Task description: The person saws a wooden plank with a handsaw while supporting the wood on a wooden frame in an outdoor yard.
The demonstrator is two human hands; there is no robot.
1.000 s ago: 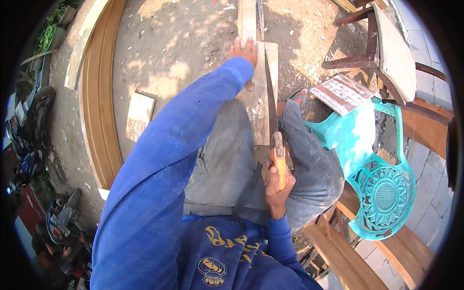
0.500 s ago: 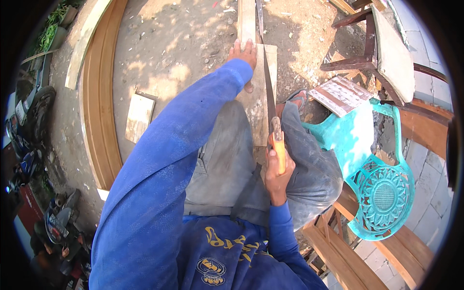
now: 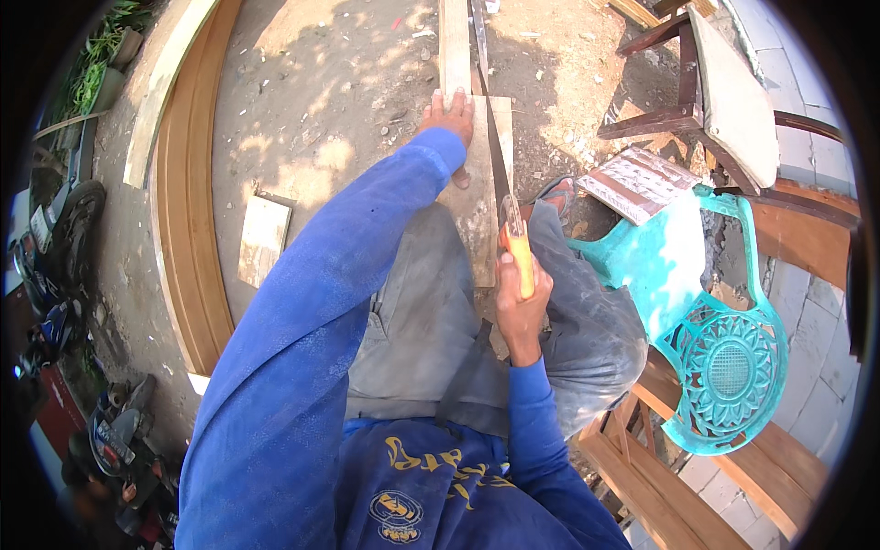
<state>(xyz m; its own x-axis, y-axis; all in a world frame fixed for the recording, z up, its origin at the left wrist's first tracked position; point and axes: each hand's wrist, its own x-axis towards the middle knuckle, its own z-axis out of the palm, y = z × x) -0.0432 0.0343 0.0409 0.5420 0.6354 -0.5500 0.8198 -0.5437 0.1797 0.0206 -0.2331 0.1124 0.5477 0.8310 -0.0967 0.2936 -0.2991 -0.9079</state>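
In my right hand (image 3: 522, 310) is the yellow-orange handle of a handsaw (image 3: 500, 160), the fingers wrapped round it. Its long, dark blade points away from me, along the right edge of a narrow pale wooden plank (image 3: 455, 46). My left hand (image 3: 448, 117) lies on the near end of that plank, fingers stretched out and thumb pointing back toward me. Beneath the plank's near end is a wider, worn board (image 3: 481, 220), beside my bent left leg. Where the saw teeth meet the wood is too fine to make out.
A turquoise plastic chair (image 3: 733, 362) lies at the right, below a paint-worn board (image 3: 635, 183) and a dark wooden chair (image 3: 687, 119). Long brown timber (image 3: 188, 183) lies left, near a small wooden block (image 3: 266, 240). Motorbikes (image 3: 69, 220) stand at the far left.
My right hand has pushed the handsaw a little forward, away from me. My left hand stays on the plank. The whole view has shifted slightly.
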